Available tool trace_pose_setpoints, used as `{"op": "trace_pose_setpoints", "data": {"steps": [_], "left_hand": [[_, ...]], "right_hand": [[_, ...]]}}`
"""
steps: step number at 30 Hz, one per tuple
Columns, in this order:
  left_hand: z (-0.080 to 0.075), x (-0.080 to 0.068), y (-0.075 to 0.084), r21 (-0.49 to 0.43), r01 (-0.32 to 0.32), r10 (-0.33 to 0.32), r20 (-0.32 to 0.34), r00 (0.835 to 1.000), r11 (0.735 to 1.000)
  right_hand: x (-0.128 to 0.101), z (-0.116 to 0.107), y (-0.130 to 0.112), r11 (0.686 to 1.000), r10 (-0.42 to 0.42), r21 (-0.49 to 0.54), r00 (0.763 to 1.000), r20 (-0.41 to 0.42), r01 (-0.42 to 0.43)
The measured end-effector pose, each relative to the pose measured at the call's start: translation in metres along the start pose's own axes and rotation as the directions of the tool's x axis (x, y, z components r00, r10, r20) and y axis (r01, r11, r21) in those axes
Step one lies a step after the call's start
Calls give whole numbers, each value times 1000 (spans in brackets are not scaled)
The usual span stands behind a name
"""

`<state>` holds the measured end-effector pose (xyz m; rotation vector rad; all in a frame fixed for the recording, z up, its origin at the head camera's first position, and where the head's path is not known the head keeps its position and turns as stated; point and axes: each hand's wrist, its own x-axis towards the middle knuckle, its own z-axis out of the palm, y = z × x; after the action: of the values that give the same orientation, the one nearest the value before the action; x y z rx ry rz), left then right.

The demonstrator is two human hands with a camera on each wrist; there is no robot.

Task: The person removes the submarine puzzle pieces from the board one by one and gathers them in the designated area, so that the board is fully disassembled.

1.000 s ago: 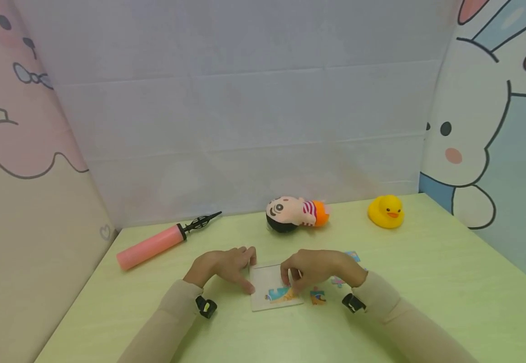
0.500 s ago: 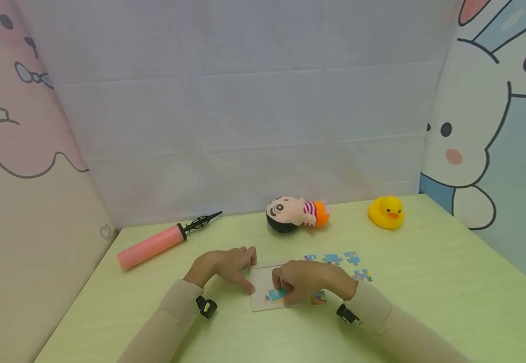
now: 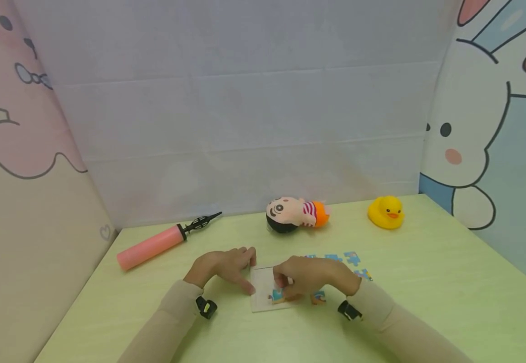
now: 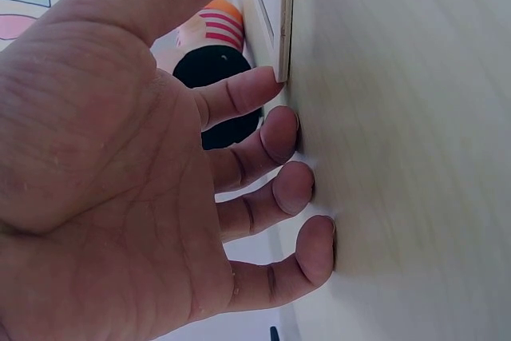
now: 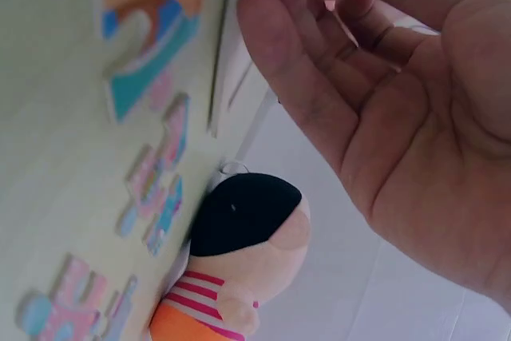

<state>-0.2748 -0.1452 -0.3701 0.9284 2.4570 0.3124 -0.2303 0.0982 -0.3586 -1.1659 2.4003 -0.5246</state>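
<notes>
A square puzzle tray [image 3: 261, 280] with a pale base lies on the table. My left hand [image 3: 233, 267] is at its left side, with the thumb and index finger touching the edge. In the left wrist view the other fingers [image 4: 294, 187] rest on the tabletop, bent loosely. My right hand [image 3: 305, 276] reaches over the tray's right half and pinches a blue-and-orange jigsaw piece [image 3: 277, 295] near the front edge. The fingers partly hide that piece. One loose jigsaw piece [image 3: 318, 296] lies just right of the tray, partly behind the right hand.
Several more jigsaw pieces [image 3: 352, 258] lie beyond the right hand and wrist. Farther back are a plush doll [image 3: 296, 214] on its side and a yellow rubber duck [image 3: 386, 213]. A pink hand pump [image 3: 151, 247] lies at the left. Walls border the table's back and sides.
My right hand has moved left and nearer over the tray, uncovering loose pieces behind it. The pinched piece has shifted slightly right within the tray. My left hand has stayed in place.
</notes>
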Motion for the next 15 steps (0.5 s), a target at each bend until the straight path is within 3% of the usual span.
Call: {"op": "trace_pose_setpoints", "data": {"steps": [7,15], "left_hand": [[1,1,-1,16,9,-9,2,1000,1000],[1,1,1,-4,35,-35,1,999,999]], "right_hand": [[-11,-18,1,1000,-23,-1,1000,18,23],[-28,-35,10,997,79,19,991,108,-81]]}}
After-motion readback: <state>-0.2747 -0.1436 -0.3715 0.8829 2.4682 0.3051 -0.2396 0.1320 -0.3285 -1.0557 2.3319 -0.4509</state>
